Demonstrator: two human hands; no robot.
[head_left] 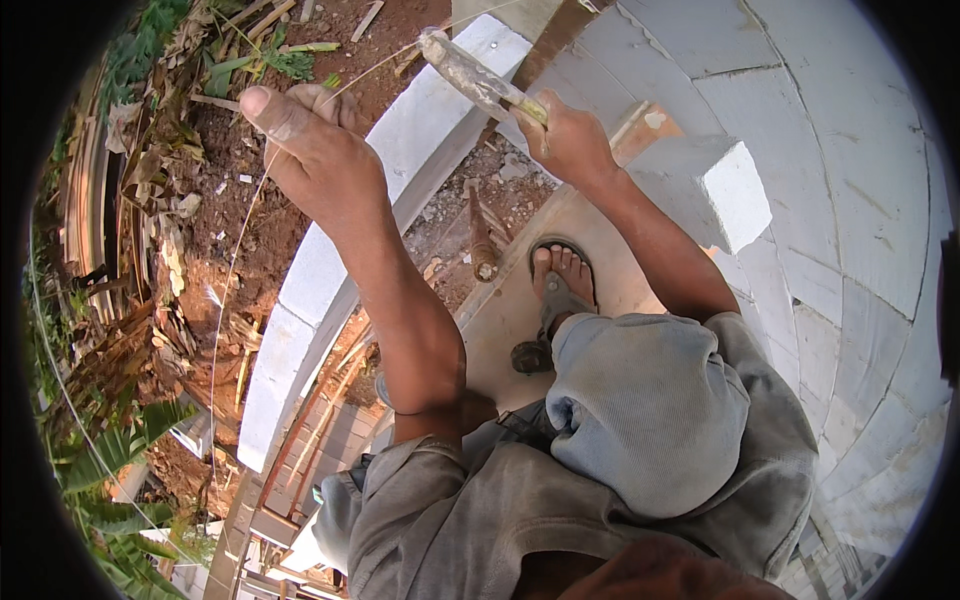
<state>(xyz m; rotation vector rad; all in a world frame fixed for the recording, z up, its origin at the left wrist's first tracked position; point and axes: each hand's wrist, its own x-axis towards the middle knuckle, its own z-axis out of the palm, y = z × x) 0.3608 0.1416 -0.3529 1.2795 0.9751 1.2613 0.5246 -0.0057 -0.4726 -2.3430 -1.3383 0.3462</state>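
My left hand (325, 150) is raised beyond the outer side of a row of white blocks (400, 140), its fingers curled and its thumb sticking out. A thin string (232, 262) runs up to this hand and on from it toward the top; the fingers look closed on it, though the grip is partly hidden. With my right hand (568, 138) I grip a stick-like tool (475, 78) caked in pale mortar, its greenish end at my fist. The tool slants up and left over the blocks; its exact kind is unclear.
A loose white block (735, 195) stands right of my right forearm, beside a large grey block wall (850, 130). My sandalled foot (562, 280) rests on a plank (500, 340). Red soil (225, 200), wood scraps and leaves lie on the left. Scaffold timbers (310, 430) show below.
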